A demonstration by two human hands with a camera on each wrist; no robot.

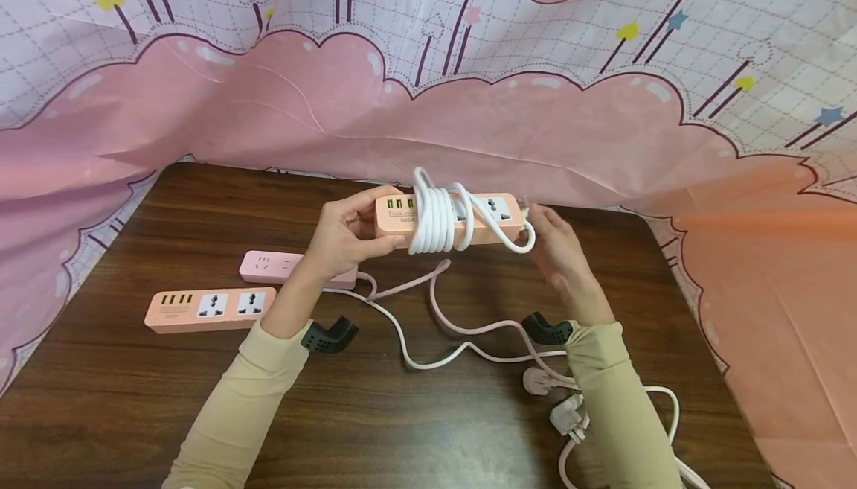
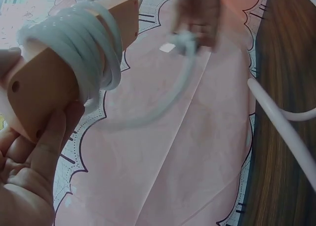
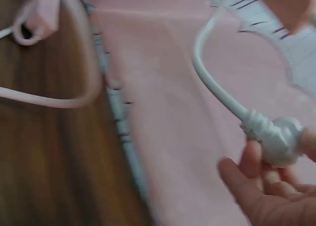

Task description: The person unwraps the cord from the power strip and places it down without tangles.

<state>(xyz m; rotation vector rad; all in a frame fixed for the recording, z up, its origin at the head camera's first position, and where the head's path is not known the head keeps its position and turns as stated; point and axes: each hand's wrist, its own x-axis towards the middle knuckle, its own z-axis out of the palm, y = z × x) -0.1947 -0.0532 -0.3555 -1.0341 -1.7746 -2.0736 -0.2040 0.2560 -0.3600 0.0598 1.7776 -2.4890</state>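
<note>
A peach power strip [image 1: 395, 225] is held above the table, its white cord [image 1: 435, 221] wound several times around its middle. My left hand [image 1: 341, 232] grips its left end, thumb at the front. In the left wrist view the strip's end [image 2: 44, 87] lies between thumb and fingers. My right hand [image 1: 559, 254] is just past the strip's right end. The right wrist view has its fingers holding the white plug [image 3: 281, 139] at the cord's end; in the head view the plug is mostly hidden.
On the brown table [image 1: 435, 429] lie a second peach power strip [image 1: 228, 307] and a pink one [image 1: 264, 267], both partly behind my left arm. Their cords run right to a pink plug [image 1: 538, 381] and a white plug [image 1: 567, 416] near my right sleeve. A patterned pink cloth [image 1: 268, 117] hangs behind.
</note>
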